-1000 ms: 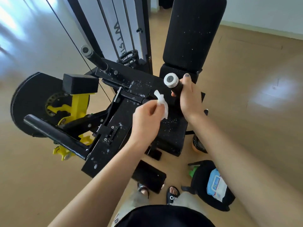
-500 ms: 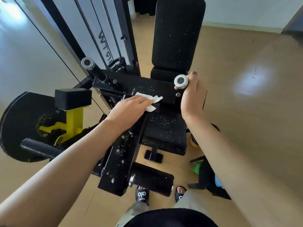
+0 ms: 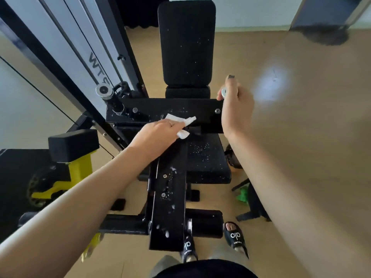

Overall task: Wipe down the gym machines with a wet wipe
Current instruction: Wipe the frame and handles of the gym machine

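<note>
The floor (image 3: 301, 157) is light brown wood and fills the right half of the frame, with a pale spot of light in the upper right. A black gym machine (image 3: 170, 197) stands in the middle. Its backrest (image 3: 186, 43) is upright at the top centre, and the seat (image 3: 206, 157) lies below it, covered with small white specks. A flat black crossbar (image 3: 200, 111) runs left to right between backrest and seat. A long black arm (image 3: 170, 207) goes from the crossbar down toward the bottom of the frame, also with white spots on it.

The left hand (image 3: 158, 135) is in the centre, on the place where arm and crossbar meet. It presses a white wipe (image 3: 180, 121) onto the black metal; the fingers lie over the wipe, and its crumpled ends come out above and to the right of the fingers. A ring shows on one finger.

The right hand (image 3: 234, 105) is at the right end of the crossbar. Its fingers are curled around a handle (image 3: 223, 93) with a silver cap, the thumb pointing up.

At the left there is a yellow part (image 3: 78, 173) with a black pad (image 3: 73, 145) on top. At the upper left a second silver-capped handle (image 3: 104, 91) sticks out beside the white weight tower (image 3: 80, 47). Two black sandals (image 3: 235, 239) show at the bottom.
</note>
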A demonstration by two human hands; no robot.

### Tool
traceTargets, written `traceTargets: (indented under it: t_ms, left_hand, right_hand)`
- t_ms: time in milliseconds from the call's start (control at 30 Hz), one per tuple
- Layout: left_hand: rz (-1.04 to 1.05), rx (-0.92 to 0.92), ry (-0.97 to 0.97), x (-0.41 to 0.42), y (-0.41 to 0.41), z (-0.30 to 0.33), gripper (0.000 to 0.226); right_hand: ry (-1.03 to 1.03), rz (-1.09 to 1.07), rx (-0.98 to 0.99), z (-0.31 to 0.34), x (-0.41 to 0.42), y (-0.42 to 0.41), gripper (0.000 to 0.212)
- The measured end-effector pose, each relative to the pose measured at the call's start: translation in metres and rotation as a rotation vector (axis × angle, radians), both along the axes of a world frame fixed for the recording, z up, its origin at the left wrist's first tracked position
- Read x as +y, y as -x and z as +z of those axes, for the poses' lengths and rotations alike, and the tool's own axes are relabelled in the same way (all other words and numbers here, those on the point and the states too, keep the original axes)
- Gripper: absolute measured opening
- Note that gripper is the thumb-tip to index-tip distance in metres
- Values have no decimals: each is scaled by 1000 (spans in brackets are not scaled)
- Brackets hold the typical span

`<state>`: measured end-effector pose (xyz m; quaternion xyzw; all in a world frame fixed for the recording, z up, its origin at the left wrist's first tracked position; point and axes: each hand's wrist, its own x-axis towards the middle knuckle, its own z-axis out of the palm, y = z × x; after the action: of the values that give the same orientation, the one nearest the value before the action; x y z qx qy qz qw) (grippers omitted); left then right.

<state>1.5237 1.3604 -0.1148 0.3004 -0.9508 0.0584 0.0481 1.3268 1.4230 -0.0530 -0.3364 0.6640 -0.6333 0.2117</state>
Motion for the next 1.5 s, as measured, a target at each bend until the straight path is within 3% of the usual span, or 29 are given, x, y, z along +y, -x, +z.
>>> traceTargets:
  t_ms: [100, 200, 333, 433, 533, 667, 733, 800, 867, 933, 1000, 1100, 1300, 1500]
  left_hand:
    - [12, 22, -10, -8, -23, 2, 50]
    - [-35, 55, 46, 4, 8, -1, 42]
    - [-121, 190, 56, 21, 30, -1, 46]
    - [-124, 143, 31, 21, -11, -11, 49]
    - [-197, -10, 36, 23, -45, -26, 31]
    - [-386, -174, 109, 32, -47, -27, 43]
    - [-340, -58, 70, 36, -30, -25, 42]
    - [-283, 52, -108, 42, -8, -24, 51]
    - [-261, 67, -191, 46, 6, -25, 46]
    - [-221, 62, -220, 44, -1, -19, 56]
    - [-176, 19, -225, 38, -21, -14, 72]
    - [-154, -3, -199, 34, -48, -6, 78]
    - [-206, -4, -62, 45, -8, -18, 53]
    - [-145, -48, -81, 41, -33, -7, 60]
  right_hand:
    - [7, -42, -55, 3, -1, -7, 52]
    - [-6, -95, -46, 5, -3, -11, 51]
    - [-9, -84, 38, 6, 1, -11, 49]
    - [7, -75, 48, 4, 1, -11, 48]
    - [25, -125, -6, 4, -3, -14, 50]
    - [23, -111, 23, 4, -1, -14, 49]
    - [31, -117, 40, 3, -2, -14, 47]
    - [46, -133, 46, 2, -4, -14, 46]
    - [39, -120, 57, 1, -4, -12, 46]
    - [20, -88, 72, -1, -2, -8, 46]
    - [10, -69, 76, -1, -1, -5, 46]
    - [27, -85, 54, 0, -2, -9, 46]
    - [43, -98, 41, 2, -2, -11, 47]
    - [17, -69, 67, 0, -1, -7, 44]
